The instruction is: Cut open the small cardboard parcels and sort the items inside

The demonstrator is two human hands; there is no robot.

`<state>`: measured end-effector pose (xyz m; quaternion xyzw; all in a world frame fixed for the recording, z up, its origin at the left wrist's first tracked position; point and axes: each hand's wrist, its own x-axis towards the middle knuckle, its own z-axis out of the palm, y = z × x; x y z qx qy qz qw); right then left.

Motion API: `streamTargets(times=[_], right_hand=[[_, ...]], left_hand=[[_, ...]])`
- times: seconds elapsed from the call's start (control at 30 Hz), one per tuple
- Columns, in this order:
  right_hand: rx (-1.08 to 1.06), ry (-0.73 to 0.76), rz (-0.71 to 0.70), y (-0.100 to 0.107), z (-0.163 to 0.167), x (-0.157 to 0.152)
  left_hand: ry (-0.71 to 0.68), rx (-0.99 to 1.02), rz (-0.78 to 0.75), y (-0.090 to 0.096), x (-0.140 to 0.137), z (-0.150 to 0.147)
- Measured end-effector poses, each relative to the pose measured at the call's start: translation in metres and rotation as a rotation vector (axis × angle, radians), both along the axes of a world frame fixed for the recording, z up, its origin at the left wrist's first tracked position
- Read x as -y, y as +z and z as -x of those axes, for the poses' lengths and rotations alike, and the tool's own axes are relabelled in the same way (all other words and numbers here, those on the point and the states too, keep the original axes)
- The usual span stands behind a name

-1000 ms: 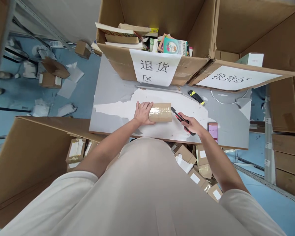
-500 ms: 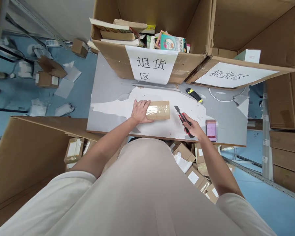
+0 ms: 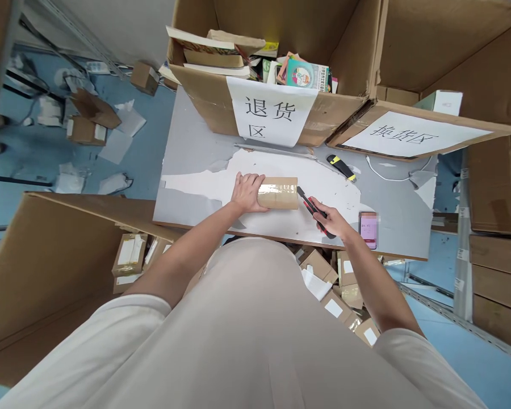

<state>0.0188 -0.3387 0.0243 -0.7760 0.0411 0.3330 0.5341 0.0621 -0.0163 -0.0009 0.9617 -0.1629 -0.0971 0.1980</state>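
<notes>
From the head view, the left hand [image 3: 247, 192] lies spread, palm down on the left end of the taped parcel [image 3: 277, 193], pinning it to the tabletop [image 3: 196, 142]. The right hand [image 3: 330, 218] is closed around the red box cutter [image 3: 311, 207]. Half a second ago its blade stood apart from the parcel; now the tip touches the right end, so cutting looks about to begin. Beyond the right hand lie a yellow cutter [image 3: 340, 168] and a phone [image 3: 368, 229]; the near tabletop edge sits just under both wrists.
</notes>
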Motion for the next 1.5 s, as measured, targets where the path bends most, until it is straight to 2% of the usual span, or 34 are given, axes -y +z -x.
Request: streamTargets(times=[0.17,0.3,0.37,0.43,0.5,0.6,0.7,0.77,0.83,0.93,1.0,1.03,1.1,1.17,1.27,1.33,1.4,1.5], right_hand=[[-0.013,0.095,0.019,0.002,0.026,0.002],[-0.016,0.025,0.048,0.006,0.045,0.013],[0.014,-0.050,0.115,0.003,0.051,0.023],[0.105,-0.150,0.289,-0.008,0.051,0.029],[0.192,-0.227,0.535,-0.029,0.047,0.026],[0.216,-0.260,0.809,-0.067,0.041,0.007],[0.185,-0.294,0.893,-0.099,0.042,-0.014],[0.183,-0.297,0.913,-0.111,0.047,-0.020],[0.188,-0.246,0.946,-0.114,0.052,-0.020],[0.236,-0.154,1.018,-0.106,0.052,-0.017],[0.340,-0.096,0.979,-0.095,0.044,-0.018],[0.402,-0.057,0.911,-0.090,0.038,-0.021],[0.488,0.028,0.695,-0.079,0.026,-0.033],[0.485,0.064,0.446,-0.071,0.016,-0.050],[0.399,-0.051,0.180,-0.060,0.011,-0.072],[0.369,-0.195,0.146,-0.054,0.014,-0.079],[0.367,-0.299,0.234,-0.049,0.017,-0.080],[0.353,-0.312,0.404,-0.046,0.019,-0.080]], left_hand=[[0.010,-0.001,0.001,-0.001,0.000,0.001],[-0.025,0.006,-0.018,0.001,-0.001,0.000],[-0.047,0.011,-0.048,0.005,-0.001,0.000],[-0.063,0.025,-0.073,0.010,-0.002,0.003],[-0.038,0.046,-0.081,0.014,-0.004,0.011],[0.126,0.054,-0.042,0.012,-0.012,0.033],[0.317,-0.018,0.061,-0.002,-0.027,0.061],[0.387,-0.099,0.139,-0.013,-0.037,0.076],[0.416,-0.160,0.207,-0.024,-0.044,0.084],[0.422,-0.173,0.282,-0.036,-0.048,0.085],[0.426,-0.165,0.312,-0.042,-0.046,0.082],[0.432,-0.163,0.326,-0.044,-0.045,0.080],[0.438,-0.174,0.373,-0.047,-0.044,0.077],[0.435,-0.209,0.457,-0.048,-0.044,0.076],[0.458,-0.249,0.581,-0.044,-0.045,0.073],[0.499,-0.225,0.602,-0.039,-0.045,0.070],[0.512,-0.196,0.550,-0.034,-0.042,0.065],[0.492,-0.198,0.445,-0.034,-0.033,0.059]])
